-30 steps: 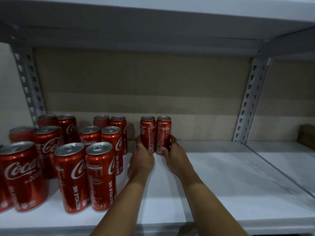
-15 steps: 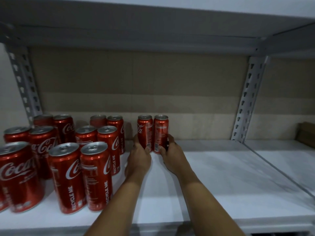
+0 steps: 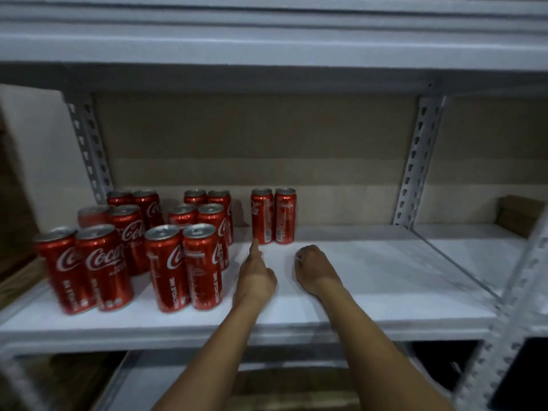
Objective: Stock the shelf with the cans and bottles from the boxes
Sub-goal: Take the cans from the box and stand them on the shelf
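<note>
While the two newest cans (image 3: 273, 215) are standing upright and touching each other near the back of the shelf (image 3: 370, 271), nothing is being held. The left hand (image 3: 257, 277) is being kept loose, with one finger (image 3: 254, 247) pointing forward, its tip just in front of the left can of the pair. The right hand (image 3: 314, 269) is being kept lightly curled and empty, its fingers near the pair but apart from it. To do this step well, both hands are probably best drawn straight back, so the tall thin cans are not being bumped over. More cans are likely being needed in front of the pair. To the left of the fingers, rows of red cans (image 3: 166, 250) are standing. "Coca-Cola" is being shown in white letters, and "RECYCLE ME" down one side. Smaller writing is too blurry to read.
</note>
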